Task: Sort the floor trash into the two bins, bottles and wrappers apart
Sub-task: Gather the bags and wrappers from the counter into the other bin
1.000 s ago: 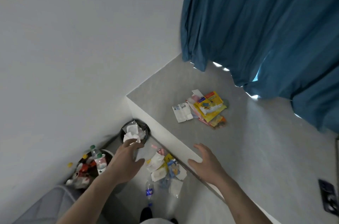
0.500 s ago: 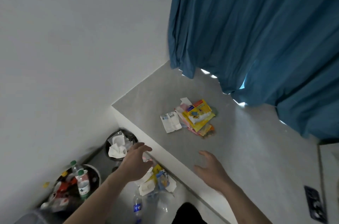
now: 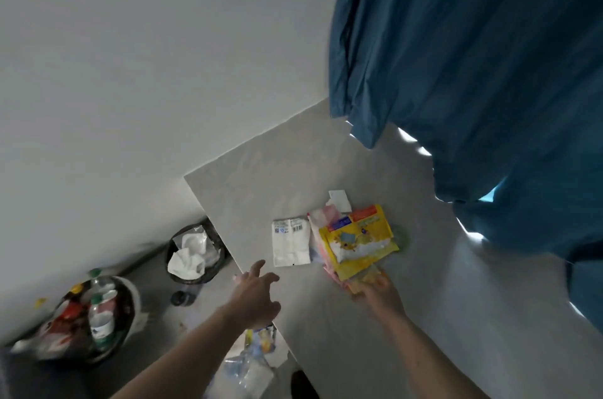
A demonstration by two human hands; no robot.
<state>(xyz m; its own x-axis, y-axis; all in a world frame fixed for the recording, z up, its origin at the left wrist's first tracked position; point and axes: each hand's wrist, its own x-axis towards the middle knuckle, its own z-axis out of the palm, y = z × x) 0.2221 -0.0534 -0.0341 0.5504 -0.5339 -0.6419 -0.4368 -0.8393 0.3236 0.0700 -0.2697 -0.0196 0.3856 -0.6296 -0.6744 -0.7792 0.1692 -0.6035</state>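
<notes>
Our right hand [image 3: 375, 292] touches the wrapper pile [image 3: 354, 243] at center right of the frame, grip unclear through blur; left hand [image 3: 256, 292] spread, empty. We should pinch the whole stack for the tissue bin [image 3: 195, 253].

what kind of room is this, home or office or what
Probably a room in a home, maybe a bedroom corner: a long blue curtain hangs over a raised grey ledge by a plain white wall, with small round waste bins on the floor.
</notes>
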